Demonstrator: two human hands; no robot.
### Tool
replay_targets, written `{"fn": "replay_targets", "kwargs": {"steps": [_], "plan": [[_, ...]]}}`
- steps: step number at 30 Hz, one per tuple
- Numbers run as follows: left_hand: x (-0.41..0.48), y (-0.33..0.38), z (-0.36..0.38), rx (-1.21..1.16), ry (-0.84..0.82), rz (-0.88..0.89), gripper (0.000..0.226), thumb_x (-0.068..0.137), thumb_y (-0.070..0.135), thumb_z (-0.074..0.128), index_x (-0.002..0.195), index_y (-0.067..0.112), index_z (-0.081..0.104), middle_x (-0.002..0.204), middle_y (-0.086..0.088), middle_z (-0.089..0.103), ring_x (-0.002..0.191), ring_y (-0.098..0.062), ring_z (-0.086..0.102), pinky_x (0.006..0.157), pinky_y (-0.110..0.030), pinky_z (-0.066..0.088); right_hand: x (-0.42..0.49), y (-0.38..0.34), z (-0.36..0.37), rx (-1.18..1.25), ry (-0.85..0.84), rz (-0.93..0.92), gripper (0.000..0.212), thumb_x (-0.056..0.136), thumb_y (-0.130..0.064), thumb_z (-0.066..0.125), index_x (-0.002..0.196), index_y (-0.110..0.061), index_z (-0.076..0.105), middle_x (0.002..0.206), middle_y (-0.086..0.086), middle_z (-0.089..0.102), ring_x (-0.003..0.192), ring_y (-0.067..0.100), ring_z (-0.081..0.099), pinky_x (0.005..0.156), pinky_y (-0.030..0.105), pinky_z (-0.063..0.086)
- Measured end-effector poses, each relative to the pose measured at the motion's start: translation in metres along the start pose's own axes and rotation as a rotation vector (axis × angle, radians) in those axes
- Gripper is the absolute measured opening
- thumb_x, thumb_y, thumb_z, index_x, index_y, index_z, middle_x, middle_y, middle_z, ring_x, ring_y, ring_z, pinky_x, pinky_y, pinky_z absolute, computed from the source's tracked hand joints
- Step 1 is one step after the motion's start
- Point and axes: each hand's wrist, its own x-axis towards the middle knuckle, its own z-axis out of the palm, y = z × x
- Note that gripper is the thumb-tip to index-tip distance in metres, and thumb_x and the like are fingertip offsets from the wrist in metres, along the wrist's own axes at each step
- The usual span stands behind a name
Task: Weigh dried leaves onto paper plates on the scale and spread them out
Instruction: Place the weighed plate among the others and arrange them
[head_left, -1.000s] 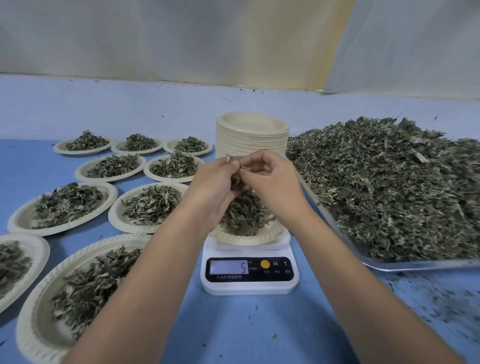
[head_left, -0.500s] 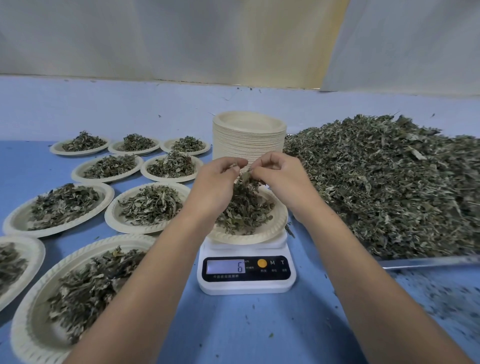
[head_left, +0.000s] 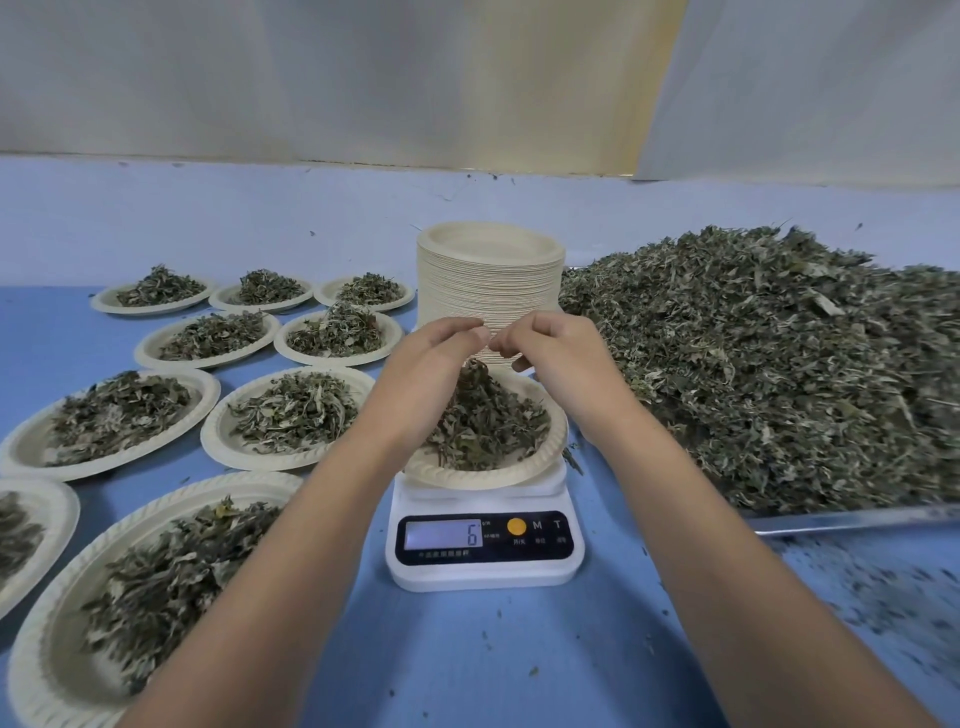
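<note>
A blue table (head_left: 467, 649) fills the lower part of the frame. On the right, a big heap (head_left: 753, 364) of dried leaves lies on a shiny tray (head_left: 841, 519). On the left sit many full plates (head_left: 260, 460), each with leaves on it. In the middle, toward the back, stands a tall stack (head_left: 488, 291) of bare plates. In front of the stack is a white scale (head_left: 483, 577), and its screen shows 6. A plate (head_left: 483, 478) rests on the scale with a pile of leaves (head_left: 488, 421) in it. The left hand (head_left: 431, 364) and the right hand (head_left: 558, 353) are just above that pile, close together. The fingers of both hands are curled, with the tips nearly touching. I cannot tell if they hold any leaf bits.
</note>
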Motion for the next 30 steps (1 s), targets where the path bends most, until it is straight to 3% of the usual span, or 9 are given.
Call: {"fn": "replay_targets", "kwargs": {"steps": [3, 8, 12, 16, 20, 23, 27, 30], "plan": [[-0.0012, 0.0028, -0.0004, -0.050, 0.033, 0.015, 0.014, 0.094, 0.026, 0.053, 0.088, 0.035, 0.062, 0.108, 0.011, 0.065, 0.113, -0.010, 0.057, 0.107, -0.039, 0.038, -0.0014, -0.0008, 0.0010, -0.014, -0.036, 0.020, 0.020, 0.081, -0.021, 0.060, 0.065, -0.024, 0.071, 0.082, -0.002, 0.071, 0.082, 0.014, 0.065, 0.084, 0.045, 0.054], [0.0002, 0.0040, -0.0035, -0.081, 0.053, 0.017, 0.014, 0.095, 0.026, 0.050, 0.102, 0.027, 0.063, 0.113, 0.006, 0.065, 0.111, -0.011, 0.059, 0.106, -0.039, 0.039, -0.0027, -0.0011, 0.0016, -0.043, -0.042, -0.005, 0.018, 0.079, -0.023, 0.063, 0.063, -0.021, 0.069, 0.083, 0.007, 0.072, 0.084, 0.024, 0.066, 0.084, 0.046, 0.053], [-0.0010, 0.0087, -0.0036, -0.115, 0.050, 0.013, 0.022, 0.096, 0.021, 0.047, 0.109, 0.014, 0.064, 0.109, 0.000, 0.068, 0.107, -0.011, 0.061, 0.101, -0.035, 0.044, -0.0008, 0.0034, 0.0018, -0.063, -0.028, -0.019, 0.011, 0.078, -0.015, 0.068, 0.072, -0.025, 0.068, 0.067, -0.011, 0.063, 0.055, 0.000, 0.053, 0.058, 0.026, 0.045], [-0.0021, 0.0102, -0.0025, -0.067, 0.048, 0.032, 0.021, 0.095, 0.018, 0.048, 0.105, 0.015, 0.067, 0.107, 0.001, 0.070, 0.091, -0.013, 0.065, 0.086, -0.031, 0.048, 0.0005, 0.0067, 0.0020, -0.081, -0.023, -0.014, 0.018, 0.079, -0.012, 0.067, 0.072, -0.028, 0.067, 0.063, -0.016, 0.059, 0.053, -0.004, 0.050, 0.056, 0.016, 0.040], [-0.0002, 0.0076, -0.0022, -0.023, 0.090, 0.057, 0.023, 0.096, 0.012, 0.046, 0.099, 0.021, 0.066, 0.101, 0.006, 0.071, 0.066, -0.007, 0.061, 0.063, -0.023, 0.043, 0.0001, 0.0068, 0.0028, -0.089, -0.011, -0.010, 0.017, 0.081, -0.018, 0.066, 0.068, -0.029, 0.067, 0.055, -0.022, 0.058, 0.064, 0.001, 0.055, 0.066, 0.023, 0.047], [0.0013, 0.0042, -0.0028, -0.032, 0.123, 0.073, 0.031, 0.093, -0.002, 0.040, 0.100, 0.021, 0.060, 0.099, 0.005, 0.069, 0.057, -0.003, 0.061, 0.054, -0.018, 0.041, -0.0001, 0.0063, 0.0029, -0.079, 0.002, -0.013, 0.014, 0.082, -0.020, 0.064, 0.071, -0.028, 0.068, 0.056, -0.019, 0.057, 0.064, 0.002, 0.053, 0.065, 0.023, 0.043], [0.0011, 0.0009, -0.0021, 0.037, 0.106, 0.099, 0.030, 0.088, -0.002, 0.055, 0.107, 0.020, 0.063, 0.098, 0.010, 0.069, 0.084, 0.003, 0.066, 0.074, -0.011, 0.049, -0.0005, 0.0055, 0.0033, -0.076, 0.012, -0.030, 0.018, 0.082, -0.015, 0.064, 0.072, -0.029, 0.068, 0.062, -0.016, 0.060, 0.067, 0.004, 0.055, 0.069, 0.023, 0.045], [-0.0009, 0.0037, 0.0009, -0.021, 0.083, 0.065, 0.023, 0.090, 0.003, 0.054, 0.096, 0.022, 0.066, 0.098, 0.006, 0.071, 0.097, -0.005, 0.066, 0.093, -0.022, 0.048, -0.0003, 0.0054, -0.0032, -0.083, -0.012, -0.028, 0.023, 0.082, -0.006, 0.063, 0.075, -0.028, 0.067, 0.068, -0.009, 0.061, 0.067, 0.008, 0.056, 0.071, 0.026, 0.048]]}}
